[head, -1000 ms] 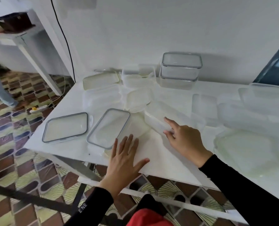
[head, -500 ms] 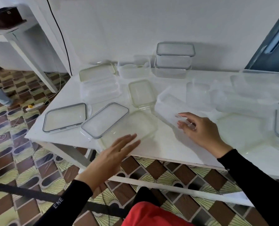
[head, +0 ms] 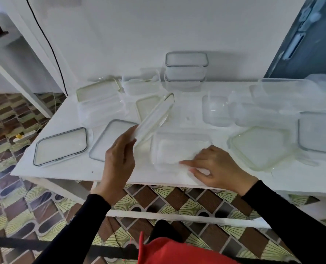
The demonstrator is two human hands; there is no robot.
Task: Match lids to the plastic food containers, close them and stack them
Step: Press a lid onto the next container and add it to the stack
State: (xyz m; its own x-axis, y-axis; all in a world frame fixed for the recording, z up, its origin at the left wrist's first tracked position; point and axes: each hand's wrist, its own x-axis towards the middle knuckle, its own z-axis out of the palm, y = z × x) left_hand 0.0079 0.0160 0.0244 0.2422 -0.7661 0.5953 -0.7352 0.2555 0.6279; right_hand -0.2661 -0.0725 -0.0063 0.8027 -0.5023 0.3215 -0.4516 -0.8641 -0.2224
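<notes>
My left hand [head: 120, 159] grips the near end of a clear lid with a pale green seal [head: 154, 117], lifted off the table and tilted on edge. My right hand [head: 213, 166] holds the near right corner of an open clear rectangular container [head: 179, 149] standing at the front of the white table [head: 67, 170]. Two grey-rimmed lids [head: 60, 146] [head: 108, 140] lie flat at the front left. A closed stack of two containers [head: 186, 69] stands against the wall.
More clear containers and lids lie scattered: a green-rimmed lid on a box [head: 98, 90] at back left, a small tub [head: 141, 84], a small lid [head: 147, 105], a square lid [head: 261, 147] at right, and several boxes [head: 318, 132] at far right. Patterned floor lies below.
My left hand has picked up the green-sealed lid and tilted it up. My right hand has pulled the clear container to the table's front middle.
</notes>
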